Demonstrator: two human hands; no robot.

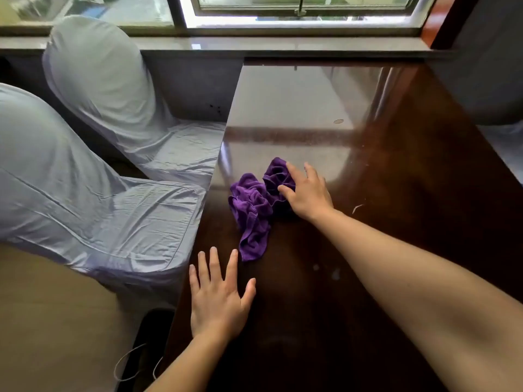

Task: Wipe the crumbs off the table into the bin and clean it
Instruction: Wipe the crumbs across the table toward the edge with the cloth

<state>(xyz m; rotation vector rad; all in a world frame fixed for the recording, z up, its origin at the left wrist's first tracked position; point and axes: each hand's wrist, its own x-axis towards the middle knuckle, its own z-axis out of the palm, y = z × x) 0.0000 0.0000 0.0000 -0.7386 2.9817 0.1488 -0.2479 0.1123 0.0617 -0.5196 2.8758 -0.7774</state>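
Two hands, one cloth, one tabletop; entries listed near to far.

Item 1, bin [147, 335]: dark shape on the floor just beside the tabletop's near left edge, with a pale cord looped at it. Probably the bin; only partly in view, contents cannot be told.

Item 2, left hand [218, 301]: flat, palm down, fingers spread wide at the left edge of the tabletop [396, 222]. Holds nothing. It seems to brace.

Item 3, near crumbs [325, 270]: a few pale specks on the dark wood, right of the left hand. Light and loose by appearance; likely to scatter if swept fast.

Item 4, purple cloth [254, 213]: bunched, soft towel-like fabric lying on the tabletop near its left edge, one tail trailing toward the person. Judged light, limp and non-fragile; the glossy surface will let it slide easily. Best held from above at the thick bunched part, palm pressing down, so the folds drag crumbs rather than ride over them.

Item 5, right hand [307, 190]: laid on the cloth's far right lobe, fingers loosely curled into the folds, partly closed, not a tight fist.

Item 6, far debris [338, 121]: one pale flake and fine specks beyond the cloth, well apart from it, not yet wiped.

Item 7, two covered chairs [119, 114]: left of the tabletop.
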